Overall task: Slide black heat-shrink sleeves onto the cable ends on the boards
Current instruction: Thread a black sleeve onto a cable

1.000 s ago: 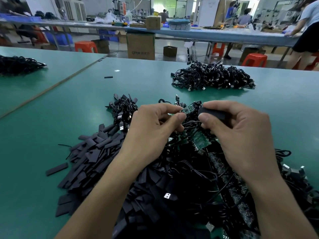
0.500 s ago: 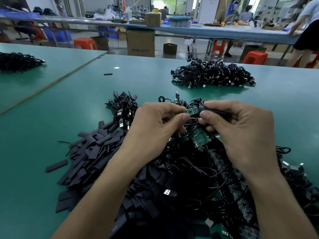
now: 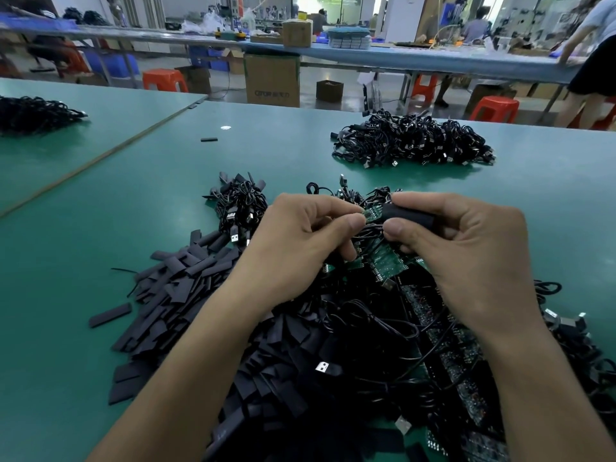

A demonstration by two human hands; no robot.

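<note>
- Heat-shrink sleeve (image 3: 408, 216), black, is pinched between the thumb and forefinger of the right hand (image 3: 466, 248). Its open mouth is held against the end of a small green circuit board (image 3: 371, 213), which is pinched in the fingertips of the left hand (image 3: 300, 241).
- The board's end is judged to be just entering the sleeve. How far in cannot be told, so this piece is counted as begun, not finished.
- Directly beneath the grip a tangled heap of boards and cables (image 3: 433, 345) is seen without sleeves, so much work is judged to remain.
- Below and to the left of the grip, loose sleeves (image 3: 186, 281) are spread on the green table (image 3: 83, 228).
- Beyond the grip, well apart, a pile of coiled cables (image 3: 410, 141) is laid. Whether these are finished cannot be told.
- Cable loops just under the grip are judged likely to snag the board.
</note>
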